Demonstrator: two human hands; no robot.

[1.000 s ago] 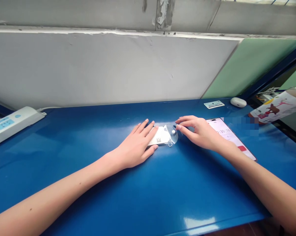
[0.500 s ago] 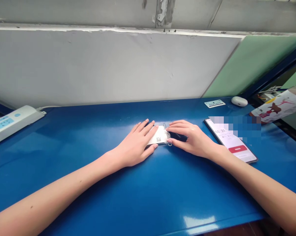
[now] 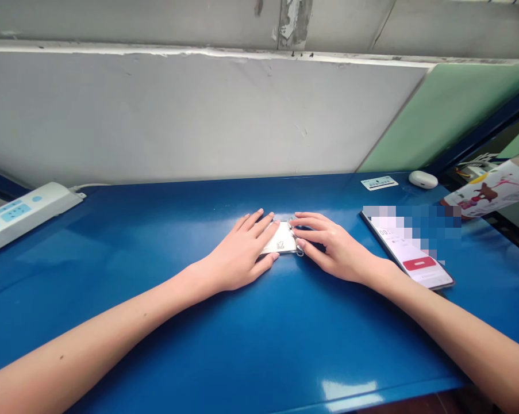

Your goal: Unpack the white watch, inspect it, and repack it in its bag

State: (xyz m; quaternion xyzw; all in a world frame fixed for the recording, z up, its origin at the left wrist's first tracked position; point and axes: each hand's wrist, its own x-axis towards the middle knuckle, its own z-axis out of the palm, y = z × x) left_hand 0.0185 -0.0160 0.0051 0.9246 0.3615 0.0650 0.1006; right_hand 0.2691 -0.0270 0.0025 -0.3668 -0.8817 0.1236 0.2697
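Observation:
A flat white card (image 3: 281, 238) with a small square code printed on it lies on the blue table, in what looks like a clear plastic sleeve with a small ball chain near its right end. My left hand (image 3: 244, 253) rests flat across the card's left part, fingers spread, hiding that side. At the right edge my right hand (image 3: 332, 244) touches the sleeve with curved fingertips. Its thumb sits lower on that edge, apart from the fingers, with no closed grip visible.
Right of my right hand lies a phone (image 3: 408, 253) with a lit screen. Behind it are a small printed card (image 3: 379, 183) and a white earbud case (image 3: 423, 179). A printed bottle-like container (image 3: 492, 190) leans in at far right. At left stands a white power strip (image 3: 30, 213).
My right hand's fingertips and thumb have moved closer onto the sleeve's right edge. The left hand stays flat on the card. The whole view has shifted slightly.

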